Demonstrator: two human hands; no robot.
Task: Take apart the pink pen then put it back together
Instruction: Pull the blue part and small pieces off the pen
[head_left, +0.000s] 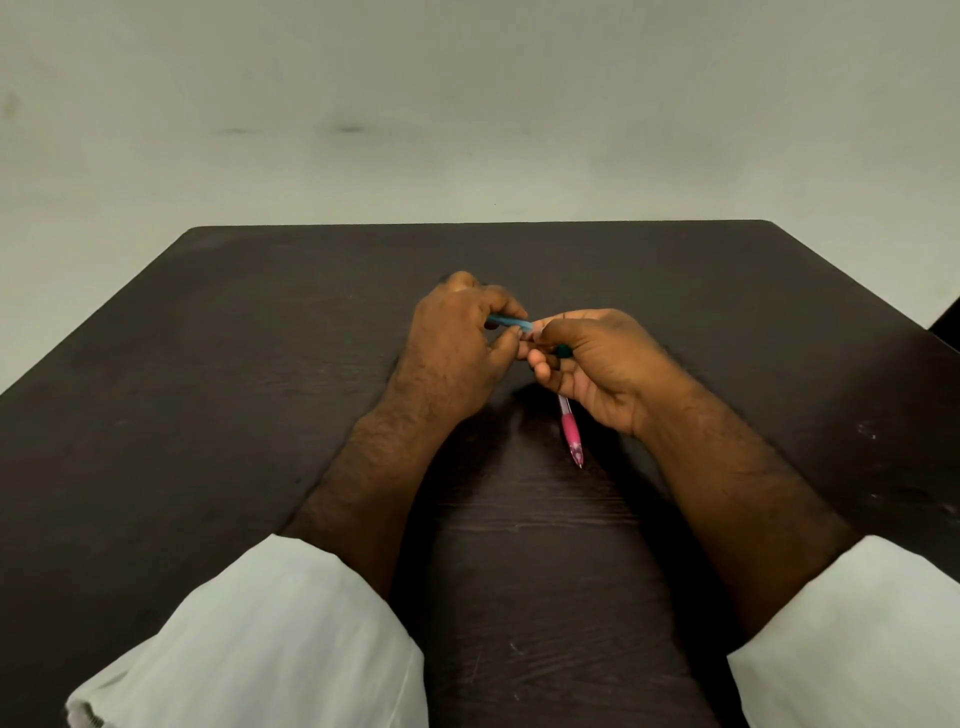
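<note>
We see a dark wood-grain table (208, 395) — behind it a plain pale wall (467, 104), evenly lit.

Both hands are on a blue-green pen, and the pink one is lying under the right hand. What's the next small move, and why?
Probably set the blue-green pen down on the table and pick up the pink pen. The left hand and right hand both grip the blue-green one, while the pink pen lies untouched and looks fully assembled, so the take-apart hasn't begun.

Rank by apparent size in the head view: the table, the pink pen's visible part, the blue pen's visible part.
1. Table.
2. Pink pen, partly hidden by the right hand.
3. Blue pen, mostly covered by the left hand; true lengths uncertain.
</note>
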